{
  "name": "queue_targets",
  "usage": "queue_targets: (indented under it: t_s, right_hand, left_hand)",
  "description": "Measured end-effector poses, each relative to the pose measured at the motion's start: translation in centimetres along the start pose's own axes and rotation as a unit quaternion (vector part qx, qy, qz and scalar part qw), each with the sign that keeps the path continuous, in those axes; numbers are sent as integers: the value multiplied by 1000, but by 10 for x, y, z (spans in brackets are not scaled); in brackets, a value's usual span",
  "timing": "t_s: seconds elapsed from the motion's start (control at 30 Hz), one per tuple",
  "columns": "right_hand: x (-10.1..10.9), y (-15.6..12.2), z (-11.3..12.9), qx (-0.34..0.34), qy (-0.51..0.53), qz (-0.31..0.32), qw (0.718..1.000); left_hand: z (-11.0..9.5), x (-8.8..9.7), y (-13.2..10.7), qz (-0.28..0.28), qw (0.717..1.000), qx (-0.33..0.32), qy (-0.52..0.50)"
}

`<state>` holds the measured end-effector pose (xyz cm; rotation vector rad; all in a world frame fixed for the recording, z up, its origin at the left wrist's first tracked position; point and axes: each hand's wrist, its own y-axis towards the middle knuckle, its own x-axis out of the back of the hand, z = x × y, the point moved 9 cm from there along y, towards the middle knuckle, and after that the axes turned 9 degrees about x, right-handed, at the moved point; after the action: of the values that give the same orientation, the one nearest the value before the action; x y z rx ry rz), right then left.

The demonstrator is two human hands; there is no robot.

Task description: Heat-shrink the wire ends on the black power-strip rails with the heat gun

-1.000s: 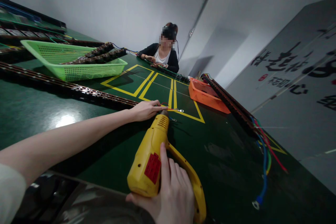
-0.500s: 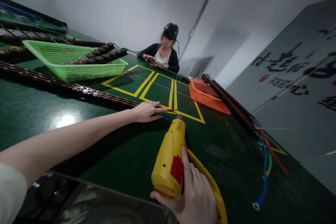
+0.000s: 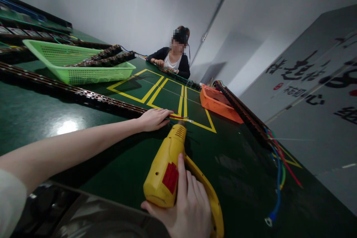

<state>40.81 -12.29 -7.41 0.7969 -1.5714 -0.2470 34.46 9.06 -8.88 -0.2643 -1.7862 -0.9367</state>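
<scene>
My right hand [image 3: 189, 202] is wrapped around the handle of a yellow heat gun [image 3: 160, 173] with a red label. The metal nozzle points away from me, close to a red wire [image 3: 177, 117] that ends in a silver lug [image 3: 190, 120]. At the end of a long dark strip [image 3: 92, 97], my left hand [image 3: 154, 119] has its fingers closed over the wires. The red wire sticks out past those fingertips, though the exact grip is partly hidden.
A green basket [image 3: 92, 77] holding dark strips stands at the left. To the right, an orange basket [image 3: 220, 108] has long strips [image 3: 245, 113] leaning over it, with coloured wires [image 3: 279, 178] hanging from their ends. Across the green table [image 3: 237, 178] sits a person [image 3: 174, 54] handling parts.
The heat gun and my right hand have shifted left, bringing the nozzle from beside the lug to the red wire just behind it. My left hand has barely moved.
</scene>
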Motion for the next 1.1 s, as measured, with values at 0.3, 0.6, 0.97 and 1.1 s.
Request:
queue_targets:
  t_s: [0.3, 0.6, 0.97, 1.1]
  right_hand:
    - [-12, 3, 19, -17, 43, 21, 999]
    - [-10, 4, 9, -43, 140, 99, 984]
    - [-11, -10, -28, -52, 88, 88, 991]
    - [-14, -26, -33, -106, 47, 88, 989]
  left_hand:
    - [-5, 1, -2, 4, 999, -40, -9]
    - [-5, 2, -3, 13, 999, -35, 14]
    - [-4, 1, -2, 13, 999, -33, 22]
    - [-2, 0, -2, 11, 999, -26, 35]
